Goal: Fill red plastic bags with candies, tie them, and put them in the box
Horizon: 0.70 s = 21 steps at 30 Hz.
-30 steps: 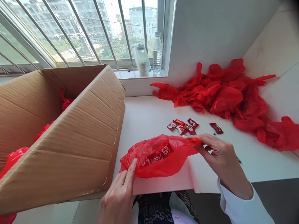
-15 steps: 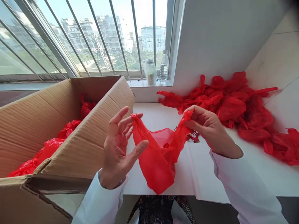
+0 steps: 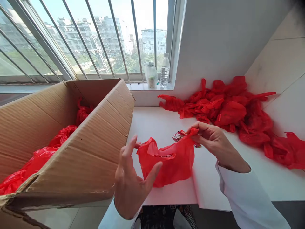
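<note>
Two hands are on one red plastic bag (image 3: pixel 170 162) right in front of us, held just above the near edge of the white surface (image 3: pixel 154 122). Right hand (image 3: pixel 211 140) has its fingers (image 3: pixel 199 137) pinched tight on the bag's upper right corner, the plastic bunched into a point between thumb and forefinger. Left hand (image 3: pixel 131 184) is palm toward us at the bag's left side, fingers spread, thumb pressed against the lower front of the bag and a fingertip touching its top left edge; whether it truly grips the plastic, I cannot tell. Printed wrappers show faintly through the red film near the bag's mouth. Just behind the right hand, a few small red candy packets (image 3: pixel 177 135) lie on the surface, partly hidden by the fingers. Off to the left stands a big open cardboard box (image 3: pixel 92 149), red bags (image 3: pixel 45 149) piled inside. Far right, a heap of red bags (image 3: pixel 233 109) sprawls against the wall. On the windowsill, a water bottle (image 3: pixel 164 70) stands beside a bagged jar (image 3: pixel 151 73).
</note>
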Motion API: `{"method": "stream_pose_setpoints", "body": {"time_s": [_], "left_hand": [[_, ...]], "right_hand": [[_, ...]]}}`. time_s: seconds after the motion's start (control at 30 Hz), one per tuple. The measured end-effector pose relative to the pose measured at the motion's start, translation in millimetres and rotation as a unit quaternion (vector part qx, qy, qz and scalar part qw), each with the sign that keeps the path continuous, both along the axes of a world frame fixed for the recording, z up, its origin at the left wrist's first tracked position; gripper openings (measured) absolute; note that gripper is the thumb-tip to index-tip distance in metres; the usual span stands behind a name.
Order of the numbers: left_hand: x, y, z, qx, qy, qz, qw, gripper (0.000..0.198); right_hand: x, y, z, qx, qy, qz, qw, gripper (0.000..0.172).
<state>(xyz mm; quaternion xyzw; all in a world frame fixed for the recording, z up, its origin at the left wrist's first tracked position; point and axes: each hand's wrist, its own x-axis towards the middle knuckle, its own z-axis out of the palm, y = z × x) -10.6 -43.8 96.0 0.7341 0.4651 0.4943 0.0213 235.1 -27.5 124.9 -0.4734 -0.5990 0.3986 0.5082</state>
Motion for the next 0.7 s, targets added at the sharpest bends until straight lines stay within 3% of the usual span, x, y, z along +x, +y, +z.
{"method": "stream_pose_setpoints", "body": {"time_s": [0.1,0.2,0.27,0.4,0.6,0.7], "left_hand": [[-2.6,-8.4,-32.7,-0.062,-0.055,0.004,0.997,0.099],[1.9,6.8,-41.9,-0.171,-0.089,-0.061,0.979,0.096],[9.4,25.6,-34.4,-0.212,-0.091,-0.099,0.968,0.087],[32.0,53.0,-10.8,-0.242,-0.085,-0.156,0.954,0.034],[49.6,42.5,5.8,-0.309,-0.058,-0.211,0.925,0.007],[40.1,34.5,11.6,-0.356,-0.028,-0.342,0.869,0.04]], "right_hand": [[11.7,-7.9,-8.4,-0.016,0.003,0.014,1.0,0.014],[23.6,-13.7,-5.7,-0.017,-0.028,0.041,0.999,0.019],[27.2,-13.9,-0.4,-0.006,-0.06,0.056,0.997,0.019],[17.9,-9.4,11.7,0.009,-0.106,0.078,0.991,0.017],[-15.8,-0.3,26.5,0.072,-0.153,0.182,0.969,0.013],[-29.0,6.1,27.6,0.104,-0.158,0.172,0.967,0.014]]}}
